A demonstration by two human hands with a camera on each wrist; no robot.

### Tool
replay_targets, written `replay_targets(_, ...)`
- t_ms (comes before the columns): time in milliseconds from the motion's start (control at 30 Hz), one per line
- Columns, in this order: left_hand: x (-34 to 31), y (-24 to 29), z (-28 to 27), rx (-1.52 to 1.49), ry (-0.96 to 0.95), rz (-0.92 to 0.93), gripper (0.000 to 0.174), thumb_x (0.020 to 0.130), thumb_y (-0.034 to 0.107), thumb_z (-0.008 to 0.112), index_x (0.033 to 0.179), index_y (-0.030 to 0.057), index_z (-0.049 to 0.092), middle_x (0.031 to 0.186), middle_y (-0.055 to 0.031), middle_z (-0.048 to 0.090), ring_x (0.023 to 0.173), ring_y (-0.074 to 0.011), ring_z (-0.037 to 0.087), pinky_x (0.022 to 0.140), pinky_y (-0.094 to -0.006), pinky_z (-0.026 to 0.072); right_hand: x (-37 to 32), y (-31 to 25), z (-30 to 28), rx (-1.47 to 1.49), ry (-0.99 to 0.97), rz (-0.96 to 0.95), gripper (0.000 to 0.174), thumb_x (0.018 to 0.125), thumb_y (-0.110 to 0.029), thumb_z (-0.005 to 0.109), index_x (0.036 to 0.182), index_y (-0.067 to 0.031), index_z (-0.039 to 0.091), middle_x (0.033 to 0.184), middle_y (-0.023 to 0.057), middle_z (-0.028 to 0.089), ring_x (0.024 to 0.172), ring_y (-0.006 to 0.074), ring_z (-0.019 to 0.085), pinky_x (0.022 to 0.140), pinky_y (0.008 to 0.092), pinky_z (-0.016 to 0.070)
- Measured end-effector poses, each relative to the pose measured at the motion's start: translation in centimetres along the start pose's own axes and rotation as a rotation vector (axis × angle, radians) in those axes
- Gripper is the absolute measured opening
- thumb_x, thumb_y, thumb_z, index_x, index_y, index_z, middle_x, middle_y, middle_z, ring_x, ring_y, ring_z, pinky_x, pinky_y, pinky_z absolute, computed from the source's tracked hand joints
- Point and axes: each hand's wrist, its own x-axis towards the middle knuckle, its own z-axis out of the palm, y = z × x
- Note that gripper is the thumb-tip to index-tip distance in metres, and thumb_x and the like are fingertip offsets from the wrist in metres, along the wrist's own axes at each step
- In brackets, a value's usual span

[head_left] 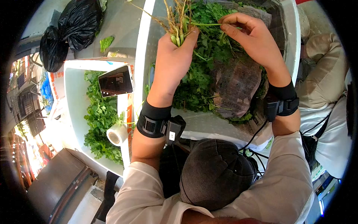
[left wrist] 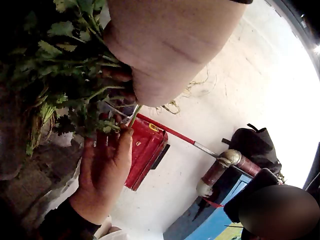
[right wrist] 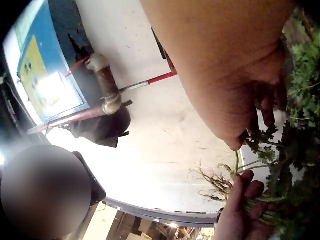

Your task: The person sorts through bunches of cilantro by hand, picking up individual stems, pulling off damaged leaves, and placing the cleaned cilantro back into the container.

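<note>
Gripping a rooted herb bunch at top centre with left hand, pinching one stem with right hand — likely light, limp, easily bruised, best held near the base. Beneath, upper centre, a white box.

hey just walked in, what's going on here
A person in a light shirt is handling leafy greens over a white box. The left hand grips a bunch of greens near its roots, which point away from the person. The right hand pinches a single stem stretched between the two hands. More greens lie in a second white box to the left, with a phone at its rim.
</note>
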Motion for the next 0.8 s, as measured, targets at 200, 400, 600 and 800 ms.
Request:
replay_targets(200,0.1,-0.1,0.0,0.015,0.015,0.037,0.018,0.101,0.022,0.065,0.095,0.0053,0.068,0.079,0.0077,0.058,0.067,-0.0030,0.046,0.059,-0.0225,0.0359,0.1,-0.1,0.3,0.078,-0.037,-0.042,0.019,0.100,-0.019,0.065,0.107,-0.0008,0.068,0.089,-0.0003,0.068,0.084,0.0048,0.060,0.073,0.0234,0.0483)
replay_targets(400,0.2,-0.1,0.0,0.023,0.043,0.048,0.018,0.100,0.021,0.065,0.093,0.0048,0.067,0.077,0.0072,0.058,0.068,-0.0034,0.047,0.060,-0.0228,0.0369,0.1,-0.7,0.1,0.115,-0.114,-0.061,0.019,0.101,-0.017,0.063,0.108,-0.0003,0.066,0.086,-0.0003,0.066,0.083,0.0052,0.062,0.070,0.0238,0.0479)
replay_targets(600,0.4,-0.2,0.0,0.168,0.101,0.120,0.021,0.096,0.018,0.066,0.100,-0.0031,0.066,0.078,-0.0088,0.068,0.069,-0.0146,0.058,0.067,-0.0328,0.0479,-0.1,-1.4,0.1,-0.106,-0.025,-0.061,0.020,0.098,-0.020,0.067,0.107,-0.0020,0.068,0.087,0.0022,0.066,0.070,0.0072,0.053,0.062,0.0258,0.0431)
replay_targets(800,0.4,-0.4,0.1,0.308,0.160,0.229,0.021,0.095,0.017,0.067,0.102,-0.0028,0.067,0.084,-0.0191,0.072,0.075,-0.0312,0.070,0.069,-0.0383,0.0513,0.0,-1.5,0.0,-0.198,0.044,-0.110,0.020,0.095,-0.019,0.069,0.105,-0.0022,0.068,0.088,0.0030,0.065,0.068,0.0089,0.051,0.059,0.0273,0.0419)
